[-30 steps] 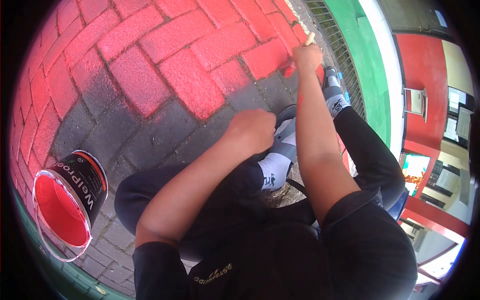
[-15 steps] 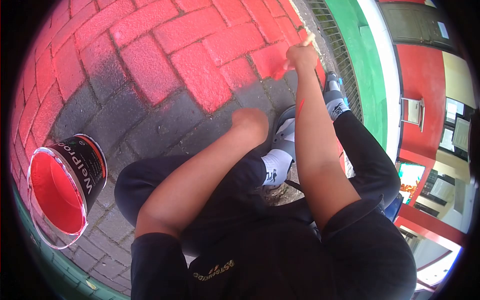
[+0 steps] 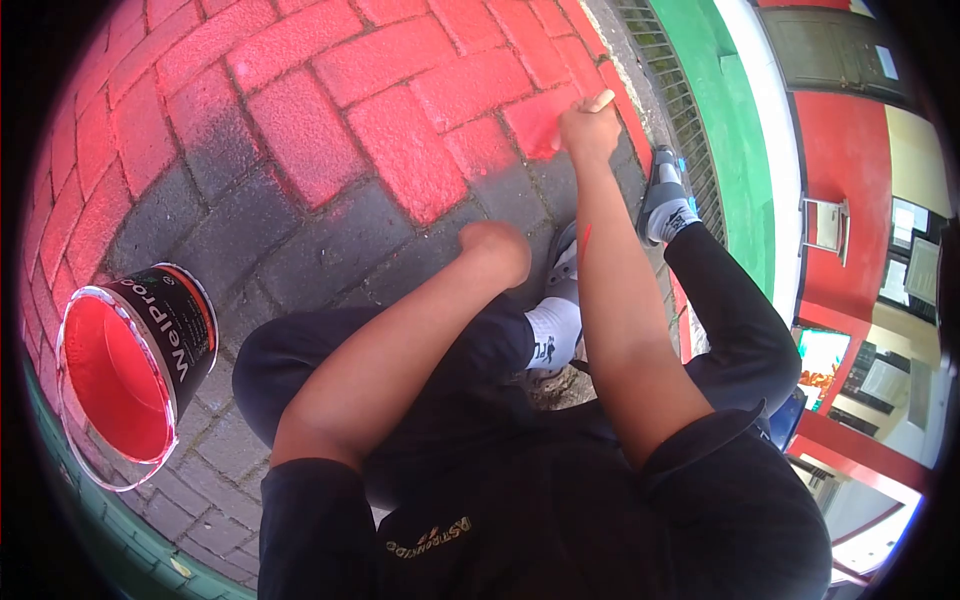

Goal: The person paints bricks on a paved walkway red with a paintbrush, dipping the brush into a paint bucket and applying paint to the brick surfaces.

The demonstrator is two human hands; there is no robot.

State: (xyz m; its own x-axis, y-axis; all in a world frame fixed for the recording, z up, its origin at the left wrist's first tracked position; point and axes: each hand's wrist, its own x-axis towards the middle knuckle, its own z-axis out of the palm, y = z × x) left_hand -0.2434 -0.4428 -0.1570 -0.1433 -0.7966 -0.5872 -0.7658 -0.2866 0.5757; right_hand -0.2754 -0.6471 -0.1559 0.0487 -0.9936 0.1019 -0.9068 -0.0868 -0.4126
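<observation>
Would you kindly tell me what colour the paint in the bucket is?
The paint in the bucket is bright red, best seen in the head view.

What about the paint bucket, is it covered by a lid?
No, the bucket has no lid over its mouth, so the red paint inside shows.

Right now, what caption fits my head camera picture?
Pale handle in the right hand, red bricks meeting dark ones, red paint in the bucket.
</observation>
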